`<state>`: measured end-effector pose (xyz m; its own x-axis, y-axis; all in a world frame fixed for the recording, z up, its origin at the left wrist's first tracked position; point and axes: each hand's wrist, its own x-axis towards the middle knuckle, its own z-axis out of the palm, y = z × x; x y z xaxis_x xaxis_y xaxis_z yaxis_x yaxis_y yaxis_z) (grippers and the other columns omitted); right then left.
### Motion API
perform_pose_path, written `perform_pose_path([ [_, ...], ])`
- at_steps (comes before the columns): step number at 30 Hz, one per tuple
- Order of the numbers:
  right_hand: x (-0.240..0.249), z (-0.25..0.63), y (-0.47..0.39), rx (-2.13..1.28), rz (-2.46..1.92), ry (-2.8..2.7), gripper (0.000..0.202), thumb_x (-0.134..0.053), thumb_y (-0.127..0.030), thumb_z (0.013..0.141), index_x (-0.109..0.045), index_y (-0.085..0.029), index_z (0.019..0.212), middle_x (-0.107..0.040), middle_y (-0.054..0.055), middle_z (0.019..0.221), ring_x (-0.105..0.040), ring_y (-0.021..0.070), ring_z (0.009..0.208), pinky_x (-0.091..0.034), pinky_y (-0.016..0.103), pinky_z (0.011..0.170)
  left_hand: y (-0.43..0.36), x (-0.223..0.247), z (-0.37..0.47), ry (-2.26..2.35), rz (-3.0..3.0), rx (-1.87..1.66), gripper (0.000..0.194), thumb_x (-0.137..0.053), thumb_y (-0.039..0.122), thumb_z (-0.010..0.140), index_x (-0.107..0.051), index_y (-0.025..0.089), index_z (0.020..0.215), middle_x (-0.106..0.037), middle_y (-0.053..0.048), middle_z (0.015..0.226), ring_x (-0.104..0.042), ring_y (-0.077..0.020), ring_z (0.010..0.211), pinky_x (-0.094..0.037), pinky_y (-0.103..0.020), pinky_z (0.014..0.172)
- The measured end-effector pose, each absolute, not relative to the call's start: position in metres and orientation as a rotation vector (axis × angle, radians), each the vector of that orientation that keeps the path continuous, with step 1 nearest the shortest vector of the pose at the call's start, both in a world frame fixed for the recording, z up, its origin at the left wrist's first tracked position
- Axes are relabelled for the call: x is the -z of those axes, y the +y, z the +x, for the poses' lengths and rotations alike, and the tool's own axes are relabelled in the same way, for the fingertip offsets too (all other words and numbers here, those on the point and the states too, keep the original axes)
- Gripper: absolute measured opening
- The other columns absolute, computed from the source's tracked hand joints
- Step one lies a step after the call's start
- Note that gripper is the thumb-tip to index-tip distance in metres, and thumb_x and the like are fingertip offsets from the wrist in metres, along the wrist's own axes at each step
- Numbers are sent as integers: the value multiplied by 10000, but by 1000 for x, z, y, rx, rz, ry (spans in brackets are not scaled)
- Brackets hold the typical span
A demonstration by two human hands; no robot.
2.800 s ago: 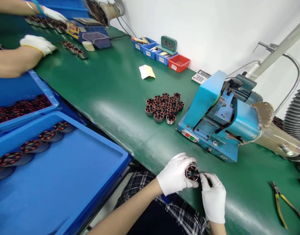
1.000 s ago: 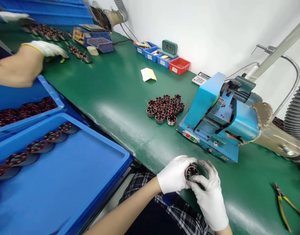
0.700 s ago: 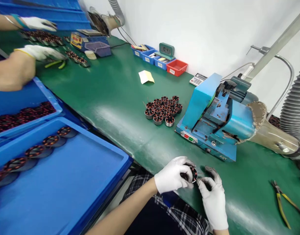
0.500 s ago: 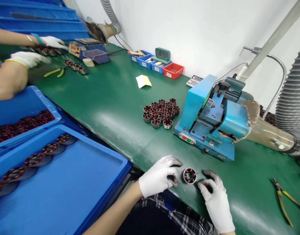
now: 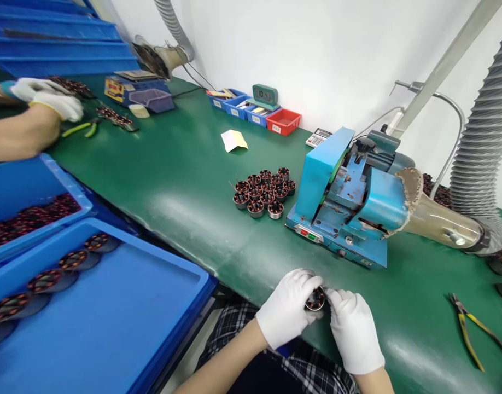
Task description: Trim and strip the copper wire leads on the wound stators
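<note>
Both gloved hands are closed round one wound stator (image 5: pixel 315 299) at the near edge of the bench (image 5: pixel 185 164), left hand (image 5: pixel 287 306) cupping, right hand (image 5: pixel 352 328) pinching its side, so this piece looks mid-handling, with the cluster of stators (image 5: pixel 264 191) beside the blue machine (image 5: pixel 349 202) apparently waiting.

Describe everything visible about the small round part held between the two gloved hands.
The round part is a small metal ring with reddish copper windings inside, its open face turned up toward the camera. The left hand and right hand, both in white gloves, grip it from either side at the near edge of the green bench. Fingers hide most of it.
</note>
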<state>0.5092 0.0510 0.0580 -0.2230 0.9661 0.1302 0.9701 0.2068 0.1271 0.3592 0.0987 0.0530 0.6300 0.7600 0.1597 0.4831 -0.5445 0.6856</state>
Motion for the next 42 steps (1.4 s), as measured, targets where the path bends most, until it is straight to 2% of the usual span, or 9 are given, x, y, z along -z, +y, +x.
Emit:
perform_pose_path([
  [5, -41, 559, 35, 136, -1856, -2308, 406, -386, 22, 740, -637, -201, 967, -673, 53, 794, -585, 199, 653, -443, 324, 630, 107, -48, 344, 954, 2258, -594, 430, -735, 230, 647, -495, 204, 1003, -577, -53, 1013, -525, -236, 1020, -384, -427, 970],
  [10, -45, 567, 27, -221, -1767, -1954, 203, -452, -247, 871, -639, -249, 952, -693, 31, 918, -637, 184, 802, -500, 303, 750, 108, -76, 337, 1004, 2446, -535, 580, -744, 407, 626, -497, 184, 1102, -576, -88, 1113, -445, -320, 1154, -267, -519, 1046],
  [14, -54, 521, 39, -468, -1727, -2185, 344, -488, -226, 819, -569, -242, 1154, -683, 63, 979, -641, 208, 782, -509, 315, 686, 100, -93, 343, 851, 2500, -783, 820, -661, 558, 659, -319, 155, 1285, -426, -166, 1313, -300, -357, 1275, -212, -544, 1070],
  [19, -50, 499, 53, -857, -1794, -2150, 526, -403, -134, 796, -391, -123, 1322, -699, 66, 733, -640, 197, 580, -477, 262, 524, 105, -71, 351, 738, 2372, -623, 1046, -718, 498, 606, -108, 97, 1356, -341, -252, 1332, -362, -361, 1235, -345, -497, 1003],
  [21, -45, 501, 51, -919, -1783, -2056, 547, -387, -113, 788, -367, -125, 1334, -704, 74, 792, -652, 192, 629, -485, 256, 555, 109, -60, 350, 751, 2322, -512, 949, -715, 382, 642, -141, 116, 1349, -379, -221, 1299, -436, -334, 1169, -399, -457, 958],
  [25, -38, 502, 43, -717, -1934, -1892, 343, -356, -156, 826, -571, -173, 1092, -686, 82, 765, -636, 207, 625, -462, 280, 553, 113, -55, 346, 792, 2284, -415, 570, -530, 109, 738, -309, 178, 1259, -455, -121, 1197, -505, -253, 1057, -443, -386, 888],
  [30, -44, 499, 44, -1073, -1855, -1465, 282, -384, -371, 876, -557, -204, 729, -540, -4, 528, -500, 151, 480, -380, 251, 476, 111, -55, 345, 781, 2328, -482, 173, -464, 199, 845, -453, 171, 1016, -492, -105, 1150, -467, -236, 1095, -403, -372, 925],
  [37, -55, 509, 52, -1603, -1624, -853, 354, -554, -494, 776, -492, -186, 612, -403, -73, 371, -308, 68, 300, -230, 198, 315, 110, -52, 349, 761, 2516, -332, 124, -464, 173, 803, -486, 175, 925, -546, -59, 1034, -480, -220, 897, -405, -378, 806],
  [42, -59, 531, 50, -1385, -1547, -569, 283, -613, -449, 752, -558, -174, 726, -446, -76, 406, -352, 67, 337, -271, 178, 333, 105, -52, 353, 826, 2513, -374, 101, -451, 151, 819, -496, 185, 902, -559, -23, 1024, -455, -206, 851, -392, -364, 755],
])
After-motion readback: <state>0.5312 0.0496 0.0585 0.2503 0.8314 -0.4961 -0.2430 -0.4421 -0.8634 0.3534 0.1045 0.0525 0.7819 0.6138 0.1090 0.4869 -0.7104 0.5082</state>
